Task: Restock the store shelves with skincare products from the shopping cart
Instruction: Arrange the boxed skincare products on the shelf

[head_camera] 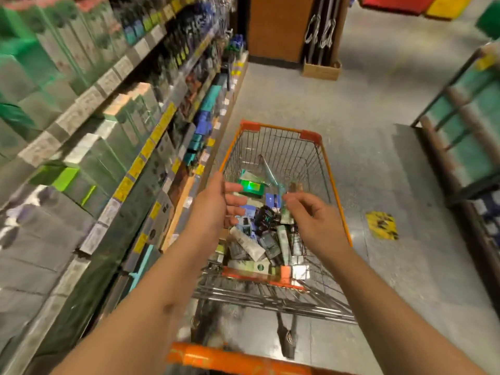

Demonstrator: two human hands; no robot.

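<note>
The shopping cart (335,185) stands in the aisle beside the shelves (113,125), its long axis running straight away from the person, its orange handle (216,359) nearest the camera. A jumble of skincare products (259,234) lies in its basket: tubes, small boxes and bottles pointing every way, with a green box (251,188) toward the far end and a white tube (247,243) lying slantwise near the middle. The left hand (216,204) hovers over the cart's left rim, palm turned inward, fingers relaxed and holding nothing. The right hand (308,215) hangs above the products, fingers loosely curled; blur hides whether its fingertips pinch anything.
</note>
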